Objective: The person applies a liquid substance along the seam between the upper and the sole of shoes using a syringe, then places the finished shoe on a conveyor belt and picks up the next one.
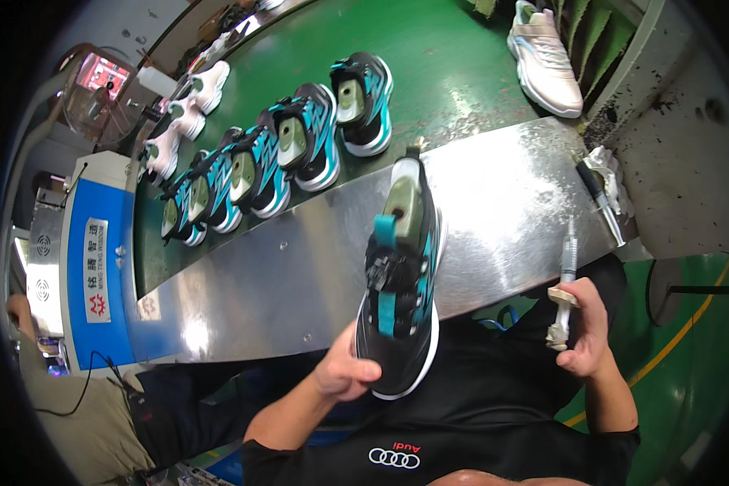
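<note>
My left hand is closed around the toe end of a black sneaker with teal straps and a white sole. The sneaker is held up over the near edge of a metal plate, its heel away from me. Inside its opening sits an olive-green shoe last. Off to the right, my right hand grips a clear syringe, its thin tip pointing up and away. Whitish material is wrapped around the syringe's flange and plunger end. Syringe and sneaker are well apart.
Several similar black-and-teal shoes stand in a row on the green conveyor belt beyond the metal plate. Pale pink shoes stand far left, another pale sneaker far right. A black-and-white pen-like tool lies beside crumpled white cloth. A co-worker's sleeve shows left.
</note>
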A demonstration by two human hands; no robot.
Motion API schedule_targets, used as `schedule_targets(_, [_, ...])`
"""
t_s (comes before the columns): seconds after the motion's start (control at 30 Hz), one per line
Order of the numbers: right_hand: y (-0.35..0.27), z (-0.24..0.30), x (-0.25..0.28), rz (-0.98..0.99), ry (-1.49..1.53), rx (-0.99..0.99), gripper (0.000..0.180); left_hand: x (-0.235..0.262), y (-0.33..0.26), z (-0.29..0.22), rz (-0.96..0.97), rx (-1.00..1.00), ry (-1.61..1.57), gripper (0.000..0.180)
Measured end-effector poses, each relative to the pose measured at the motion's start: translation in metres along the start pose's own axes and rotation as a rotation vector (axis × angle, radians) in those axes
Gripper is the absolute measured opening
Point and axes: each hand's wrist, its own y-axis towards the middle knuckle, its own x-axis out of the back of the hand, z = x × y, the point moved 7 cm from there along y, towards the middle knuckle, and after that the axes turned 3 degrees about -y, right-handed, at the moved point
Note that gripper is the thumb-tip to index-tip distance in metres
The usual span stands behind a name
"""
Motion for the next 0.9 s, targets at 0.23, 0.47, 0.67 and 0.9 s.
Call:
schedule_targets(0.23, [0.02, 0.009, 0.003, 0.074, 0.007, -0.069, 0.041, -0.027, 0.192, -0.077, 0.081, -0.195, 0.147, 0.04])
schedule_targets(0.47, [0.031, 0.007, 0.029, 0.174, -0.371, -0.057, 0.016, -0.006, 0.168, -0.114, -0.139, -0.302, 0.543, 0.015])
schedule_targets(0.67, [0.058, 0.01, 0.036, 0.168, -0.753, 0.066, 0.011, 0.054, 0.134, -0.183, -0.438, -0.804, 0.894, 0.065])
schedule_targets(0.9, [0.073, 0.003, 0.027, 0.336, -1.062, 0.101, 0.007, 0.029, 0.188, -0.197, -0.518, -0.891, 1.037, 0.086])
